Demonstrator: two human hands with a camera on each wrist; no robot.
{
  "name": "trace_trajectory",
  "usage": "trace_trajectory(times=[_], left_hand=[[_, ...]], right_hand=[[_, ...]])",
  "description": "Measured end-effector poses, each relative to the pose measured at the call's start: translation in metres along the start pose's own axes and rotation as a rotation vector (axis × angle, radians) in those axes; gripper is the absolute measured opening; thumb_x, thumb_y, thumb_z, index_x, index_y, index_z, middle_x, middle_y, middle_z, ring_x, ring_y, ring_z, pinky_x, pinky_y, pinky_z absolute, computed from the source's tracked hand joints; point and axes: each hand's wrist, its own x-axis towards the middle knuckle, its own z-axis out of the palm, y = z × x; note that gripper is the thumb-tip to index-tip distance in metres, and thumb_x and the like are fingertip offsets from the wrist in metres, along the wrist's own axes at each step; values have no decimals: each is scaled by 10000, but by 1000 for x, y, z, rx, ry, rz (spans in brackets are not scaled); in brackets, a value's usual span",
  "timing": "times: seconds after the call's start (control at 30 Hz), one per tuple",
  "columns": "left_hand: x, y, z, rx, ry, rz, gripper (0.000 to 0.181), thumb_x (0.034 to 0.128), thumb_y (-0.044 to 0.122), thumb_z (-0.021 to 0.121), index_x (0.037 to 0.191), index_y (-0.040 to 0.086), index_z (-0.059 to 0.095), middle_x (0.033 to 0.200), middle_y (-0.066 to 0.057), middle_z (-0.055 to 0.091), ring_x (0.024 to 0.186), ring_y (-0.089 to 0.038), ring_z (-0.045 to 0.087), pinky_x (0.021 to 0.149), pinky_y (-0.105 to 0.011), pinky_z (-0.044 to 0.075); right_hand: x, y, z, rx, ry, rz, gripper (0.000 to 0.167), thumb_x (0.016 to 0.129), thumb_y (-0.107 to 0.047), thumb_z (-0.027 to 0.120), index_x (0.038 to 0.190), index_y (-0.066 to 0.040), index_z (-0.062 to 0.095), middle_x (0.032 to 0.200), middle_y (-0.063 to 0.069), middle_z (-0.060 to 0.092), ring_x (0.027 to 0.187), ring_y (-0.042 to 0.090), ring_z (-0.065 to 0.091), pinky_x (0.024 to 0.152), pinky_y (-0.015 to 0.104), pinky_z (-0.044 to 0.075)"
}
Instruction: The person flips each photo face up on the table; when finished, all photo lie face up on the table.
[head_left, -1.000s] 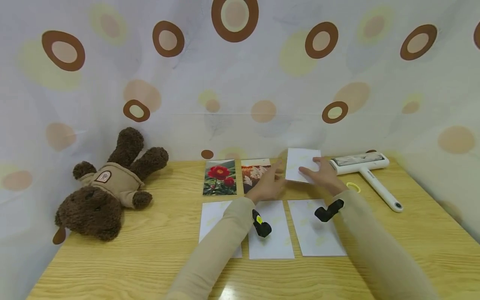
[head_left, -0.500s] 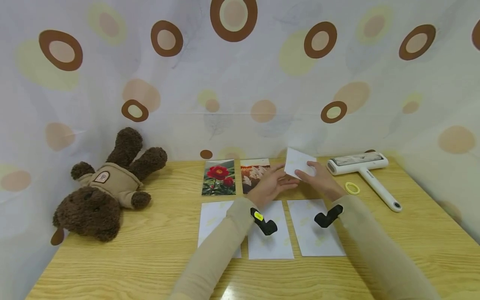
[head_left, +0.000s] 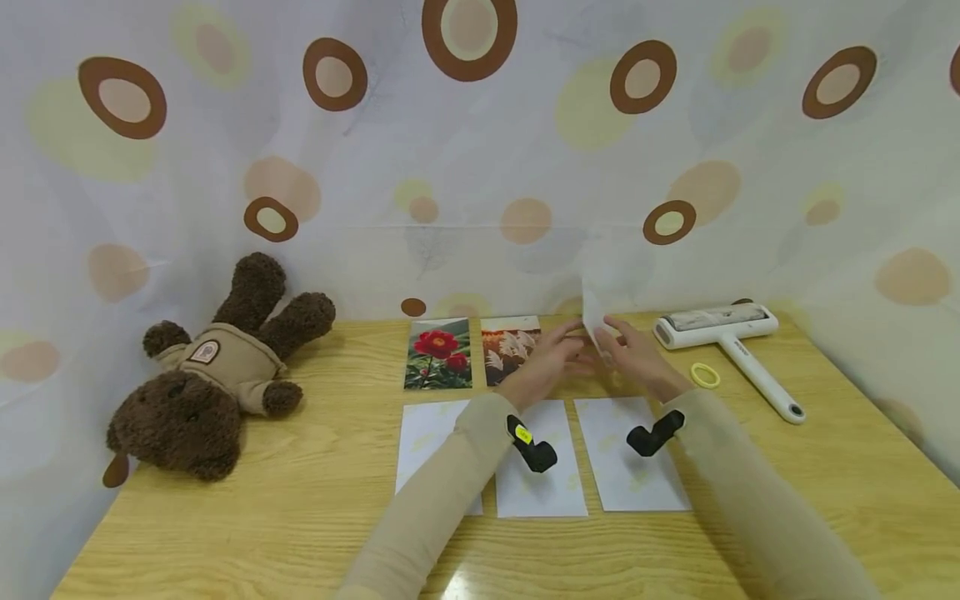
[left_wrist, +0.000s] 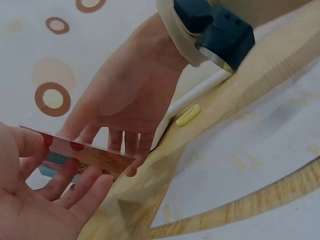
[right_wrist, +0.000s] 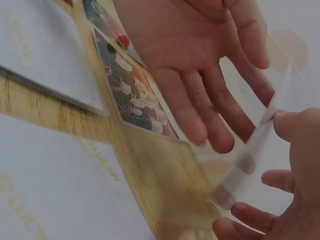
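We're watching the card point(head_left: 594, 310) tipping nearly upright above the table point(head_left: 300, 500), the right hand point(head_left: 639, 360) pinching it, the left hand point(head_left: 542, 368) touching it with fingers extended. We're judging it light, springy and slick, so we're recommending its edges for holding.

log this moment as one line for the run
right hand: pinches raised photo | left hand: at same photo, grip unclear | far row: flower photo, grass photo | near row: three white cards

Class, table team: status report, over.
Right hand holds raised card, tilted steeply, white face rightward. Left hand at its picture side. Yellow ring to the right, apparently not in the way.
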Motion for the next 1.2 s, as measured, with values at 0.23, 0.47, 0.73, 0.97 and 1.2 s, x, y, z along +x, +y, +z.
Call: trace_trajectory(times=[0.23,0.47,0.73,0.97,1.2], left_hand=[[0,0,2,124,-61,-7,433,1047,185,398,1479,198,378,1489,-56,410,1255,-301,495,1076,-489,380],[-2,0,-1,194,-27,-20,413,1038,227,432,1451,227,443,1459,-24,442,1236,-258,515,1038,-463,426],[-2,0,4,595,-15,58,469,991,267,546,1449,216,462,1538,-27,289,1352,-219,335,1064,-444,376],[-3,-2,4,651,-72,60,426,1022,219,472,1448,208,462,1508,-8,368,1344,-203,367,1069,-445,368],[-5,-5,0,735,-127,31,440,1021,186,466,1460,202,437,1528,-9,361,1419,-216,312,1122,-456,317]], right_hand=[[-2,-2,3,189,-83,-66,699,1041,-471,232,1543,-17,55,1479,345,243,1278,493,406,1046,565,377],[-1,-6,3,260,-51,-77,756,1021,-497,32,1450,85,253,1243,223,518,1011,144,527,941,475,469],[-7,-2,-2,505,18,-84,803,955,-630,14,1507,-58,129,851,-122,637,738,32,623,631,299,549],[-9,8,-4,533,113,-168,594,1034,-513,180,1564,-260,92,904,-22,592,575,107,632,506,288,542],[-18,19,-11,494,27,-277,563,1055,-432,178,1568,-249,35,867,-27,634,656,139,670,505,329,548]])
